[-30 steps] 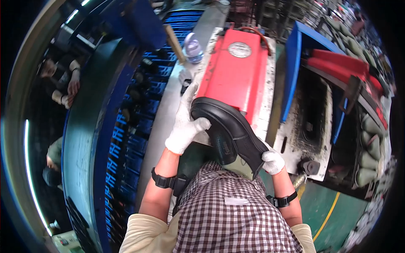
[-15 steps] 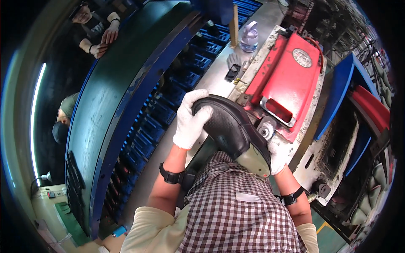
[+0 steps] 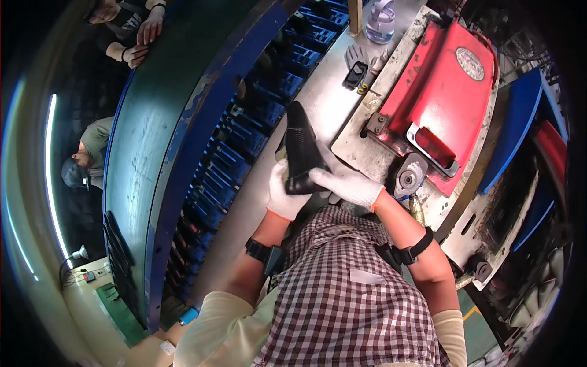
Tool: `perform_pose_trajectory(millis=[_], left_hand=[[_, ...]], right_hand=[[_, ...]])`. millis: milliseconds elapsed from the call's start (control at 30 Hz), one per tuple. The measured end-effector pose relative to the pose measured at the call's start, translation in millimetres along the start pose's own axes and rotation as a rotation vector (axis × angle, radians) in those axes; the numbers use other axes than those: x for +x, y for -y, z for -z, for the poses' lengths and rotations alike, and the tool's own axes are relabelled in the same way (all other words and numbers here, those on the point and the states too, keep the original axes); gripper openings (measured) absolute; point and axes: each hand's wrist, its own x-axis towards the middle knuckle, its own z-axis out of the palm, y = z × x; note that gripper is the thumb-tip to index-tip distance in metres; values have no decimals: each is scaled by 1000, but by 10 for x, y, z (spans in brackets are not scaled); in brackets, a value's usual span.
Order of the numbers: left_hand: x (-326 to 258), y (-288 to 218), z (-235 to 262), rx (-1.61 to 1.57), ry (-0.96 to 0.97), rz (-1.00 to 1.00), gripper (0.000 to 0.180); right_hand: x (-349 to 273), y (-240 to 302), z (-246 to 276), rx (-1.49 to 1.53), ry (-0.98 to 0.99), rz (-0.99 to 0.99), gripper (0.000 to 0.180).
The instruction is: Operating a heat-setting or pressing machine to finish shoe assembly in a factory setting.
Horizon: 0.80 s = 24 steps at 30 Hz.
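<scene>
A black leather shoe upper point(image 3: 299, 144) is held between my two gloved hands over the metal bench, its narrower end pointing away from me. A sliver of greenish form shows along its left side. My left hand point(image 3: 285, 191), in a white knit glove, is closed round the near end from the left. From the right, my right hand point(image 3: 350, 185), also gloved, grips the same end with its thumb on top. The fingers of my right hand are partly hidden beneath the shoe.
Right of my hands stands a red-covered machine point(image 3: 449, 92) with a round grey knob point(image 3: 409, 177). A clear jug point(image 3: 380, 24), grey glove point(image 3: 354, 56) and black object point(image 3: 354, 76) lie farther along the bench point(image 3: 318, 82). Left are blue racks and a dark green conveyor point(image 3: 153, 122); two people are beyond.
The shoe upper has turned from lying across to pointing away from me, and moved left. My right hand has come left from its other end, and both hands now hold the near end.
</scene>
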Motion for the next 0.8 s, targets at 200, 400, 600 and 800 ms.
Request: perform_pose_trajectory(millis=[200,400,600,800], left_hand=[[104,-458,906,16,-442,-165,57],[593,-1429,1866,444,-991,-251,27],[854,-2473,2935,1002,-1097,-464,70],[941,-2129,2802,1529,-1227,-227,92]], right_hand=[[-387,-149,160,-713,-569,545,55],[-929,-894,335,-1001,-1196,305,45],[-961,-1060,312,-973,-1277,66,45],[-947,-1112,284,-963,-1301,56,45]])
